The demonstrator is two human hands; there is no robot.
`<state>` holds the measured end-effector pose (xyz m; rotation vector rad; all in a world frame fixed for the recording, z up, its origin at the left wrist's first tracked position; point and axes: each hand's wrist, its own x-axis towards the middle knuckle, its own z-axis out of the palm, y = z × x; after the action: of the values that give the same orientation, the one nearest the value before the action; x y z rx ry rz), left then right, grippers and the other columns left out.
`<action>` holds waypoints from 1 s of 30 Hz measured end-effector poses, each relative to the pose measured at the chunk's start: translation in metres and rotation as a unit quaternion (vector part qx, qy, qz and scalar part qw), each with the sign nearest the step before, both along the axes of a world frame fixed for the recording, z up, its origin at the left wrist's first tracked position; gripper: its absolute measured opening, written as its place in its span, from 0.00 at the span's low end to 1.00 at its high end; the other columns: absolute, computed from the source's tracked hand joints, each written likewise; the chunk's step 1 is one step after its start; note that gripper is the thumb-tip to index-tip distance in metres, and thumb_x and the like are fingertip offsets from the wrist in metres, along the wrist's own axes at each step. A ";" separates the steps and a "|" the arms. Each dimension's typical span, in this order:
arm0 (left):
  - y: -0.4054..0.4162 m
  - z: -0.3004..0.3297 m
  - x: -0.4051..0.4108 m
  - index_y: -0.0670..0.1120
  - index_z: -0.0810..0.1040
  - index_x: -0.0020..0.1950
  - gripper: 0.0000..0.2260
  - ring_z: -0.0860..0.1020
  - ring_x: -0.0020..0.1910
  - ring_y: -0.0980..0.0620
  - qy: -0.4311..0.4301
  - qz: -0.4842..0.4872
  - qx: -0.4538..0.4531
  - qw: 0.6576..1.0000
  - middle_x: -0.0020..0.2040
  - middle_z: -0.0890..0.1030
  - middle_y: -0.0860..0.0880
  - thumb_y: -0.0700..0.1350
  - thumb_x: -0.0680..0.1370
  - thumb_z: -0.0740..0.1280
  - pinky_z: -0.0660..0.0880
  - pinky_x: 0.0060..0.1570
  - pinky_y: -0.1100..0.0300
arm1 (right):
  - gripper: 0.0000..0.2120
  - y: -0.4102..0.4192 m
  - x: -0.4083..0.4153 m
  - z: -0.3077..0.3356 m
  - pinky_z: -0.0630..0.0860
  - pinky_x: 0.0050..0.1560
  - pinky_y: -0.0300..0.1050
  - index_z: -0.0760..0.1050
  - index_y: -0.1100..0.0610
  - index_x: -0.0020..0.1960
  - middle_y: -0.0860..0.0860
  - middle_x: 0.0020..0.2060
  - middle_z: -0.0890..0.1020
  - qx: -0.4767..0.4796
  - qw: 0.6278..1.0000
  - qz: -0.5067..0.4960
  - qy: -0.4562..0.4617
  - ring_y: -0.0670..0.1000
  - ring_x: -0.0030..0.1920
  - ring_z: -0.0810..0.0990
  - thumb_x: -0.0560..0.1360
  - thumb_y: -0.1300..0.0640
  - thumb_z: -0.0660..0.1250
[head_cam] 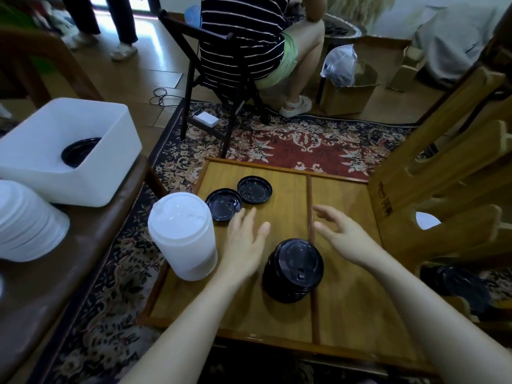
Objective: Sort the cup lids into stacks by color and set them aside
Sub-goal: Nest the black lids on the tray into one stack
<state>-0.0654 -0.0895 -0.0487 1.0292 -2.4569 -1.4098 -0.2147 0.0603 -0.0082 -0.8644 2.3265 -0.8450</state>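
With two loose black lids (239,196) lying upside down beyond the black stack (293,270), both hands hover spread and empty.
Best to take the lid nearer the white stack (182,235) first, flip it dome-up, then seat it squarely on the black stack (a tilted lid would likely slide). The left hand (245,245) reaches flat toward that lid; the right hand (342,235) hangs beyond the black stack, fingers loosely apart, above the table (346,306).

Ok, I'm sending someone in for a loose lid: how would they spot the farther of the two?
On the wooden tray table, beyond the left hand, two loose black lids lie upside down side by side. The farther loose lid sits nearest the tray's far edge, right of the nearer loose lid.
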 end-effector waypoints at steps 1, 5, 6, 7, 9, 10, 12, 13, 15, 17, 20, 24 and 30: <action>-0.003 -0.005 -0.005 0.52 0.56 0.81 0.26 0.48 0.81 0.51 -0.011 -0.004 -0.016 1.000 0.82 0.50 0.52 0.58 0.84 0.53 0.53 0.78 0.45 | 0.22 -0.009 -0.009 -0.005 0.63 0.73 0.51 0.64 0.49 0.75 0.49 0.71 0.70 0.007 0.998 0.040 0.047 0.49 0.74 0.63 0.82 0.53 0.61; -0.012 -0.024 -0.025 0.51 0.58 0.81 0.25 0.41 0.81 0.49 -0.063 -0.003 -0.060 0.996 0.83 0.47 0.49 0.56 0.84 0.55 0.45 0.79 0.47 | 0.22 -0.048 -0.042 -0.031 0.58 0.76 0.55 0.65 0.49 0.75 0.48 0.74 0.66 0.073 0.963 0.195 0.168 0.49 0.77 0.54 0.82 0.55 0.60; -0.015 -0.028 -0.027 0.50 0.58 0.81 0.25 0.40 0.81 0.48 -0.090 -0.001 -0.084 0.992 0.83 0.46 0.47 0.56 0.85 0.55 0.42 0.79 0.48 | 0.22 -0.058 -0.048 -0.035 0.58 0.75 0.57 0.64 0.49 0.75 0.47 0.75 0.65 0.089 0.954 0.221 0.180 0.50 0.77 0.53 0.82 0.56 0.60; -0.017 -0.031 -0.027 0.49 0.58 0.80 0.25 0.39 0.81 0.47 -0.122 0.000 -0.112 0.986 0.83 0.45 0.45 0.55 0.85 0.55 0.40 0.79 0.48 | 0.22 -0.068 -0.053 -0.040 0.59 0.75 0.58 0.64 0.48 0.75 0.47 0.75 0.64 0.108 0.942 0.249 0.196 0.50 0.78 0.52 0.82 0.56 0.59; -0.022 -0.033 -0.027 0.48 0.60 0.80 0.25 0.39 0.81 0.44 -0.193 -0.010 -0.173 0.966 0.82 0.45 0.42 0.56 0.85 0.53 0.37 0.78 0.47 | 0.22 -0.087 -0.060 -0.047 0.59 0.75 0.58 0.65 0.47 0.75 0.46 0.77 0.61 0.140 0.913 0.305 0.231 0.51 0.78 0.49 0.82 0.57 0.58; -0.023 -0.033 -0.027 0.47 0.62 0.79 0.24 0.39 0.81 0.43 -0.223 -0.021 -0.194 0.955 0.82 0.46 0.42 0.56 0.85 0.52 0.37 0.78 0.46 | 0.21 -0.095 -0.061 -0.049 0.57 0.75 0.58 0.65 0.46 0.74 0.45 0.78 0.59 0.153 0.901 0.329 0.239 0.51 0.79 0.48 0.82 0.57 0.58; -0.025 -0.031 -0.028 0.45 0.63 0.79 0.25 0.42 0.81 0.43 -0.258 -0.040 -0.209 0.942 0.83 0.50 0.44 0.56 0.85 0.52 0.38 0.78 0.44 | 0.20 -0.109 -0.059 -0.052 0.51 0.77 0.57 0.67 0.47 0.74 0.44 0.79 0.56 0.178 0.884 0.363 0.235 0.51 0.79 0.45 0.82 0.57 0.57; -0.026 -0.030 -0.029 0.44 0.62 0.79 0.25 0.44 0.81 0.44 -0.265 -0.047 -0.209 0.940 0.82 0.52 0.45 0.55 0.85 0.52 0.40 0.78 0.44 | 0.20 -0.113 -0.057 -0.054 0.47 0.77 0.56 0.67 0.47 0.74 0.44 0.79 0.56 0.188 0.880 0.371 0.230 0.51 0.79 0.44 0.83 0.57 0.57; -0.027 -0.027 -0.031 0.43 0.63 0.78 0.24 0.48 0.81 0.46 -0.262 -0.056 -0.213 0.940 0.82 0.56 0.47 0.53 0.85 0.52 0.42 0.79 0.45 | 0.20 -0.116 -0.056 -0.059 0.41 0.77 0.55 0.67 0.48 0.74 0.43 0.78 0.58 0.188 0.879 0.370 0.235 0.50 0.79 0.44 0.83 0.56 0.57; -0.025 -0.021 -0.033 0.43 0.64 0.78 0.23 0.52 0.81 0.49 -0.242 -0.056 -0.216 0.944 0.81 0.60 0.48 0.51 0.85 0.53 0.44 0.79 0.48 | 0.21 -0.111 -0.056 -0.064 0.42 0.77 0.56 0.67 0.49 0.74 0.44 0.76 0.64 0.172 0.880 0.359 0.260 0.49 0.79 0.48 0.82 0.55 0.59; -0.023 -0.010 -0.032 0.44 0.71 0.74 0.19 0.65 0.75 0.50 -0.166 -0.020 -0.211 0.963 0.75 0.68 0.50 0.47 0.84 0.58 0.54 0.78 0.53 | 0.17 -0.097 -0.055 -0.068 0.52 0.74 0.52 0.73 0.51 0.66 0.47 0.65 0.73 0.124 0.892 0.322 0.293 0.51 0.74 0.60 0.78 0.53 0.66; -0.022 0.002 -0.030 0.49 0.77 0.69 0.15 0.76 0.62 0.52 -0.046 0.049 -0.154 0.986 0.66 0.76 0.54 0.44 0.82 0.65 0.73 0.61 0.58 | 0.09 -0.076 -0.051 -0.070 0.66 0.55 0.44 0.73 0.51 0.53 0.45 0.48 0.77 0.018 0.941 0.199 0.273 0.50 0.55 0.73 0.75 0.60 0.69; -0.011 0.019 -0.027 0.50 0.72 0.72 0.22 0.74 0.63 0.55 0.078 0.081 -0.100 0.989 0.64 0.76 0.53 0.36 0.80 0.65 0.64 0.57 0.68 | 0.12 -0.048 -0.050 -0.046 0.74 0.48 0.45 0.74 0.52 0.59 0.47 0.43 0.77 -0.102 0.990 -0.058 0.074 0.49 0.45 0.76 0.78 0.62 0.66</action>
<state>-0.0925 -0.1006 -0.0298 1.0065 -2.2894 -1.1226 -0.2644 0.0127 -0.0540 -0.9103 2.4696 -1.1188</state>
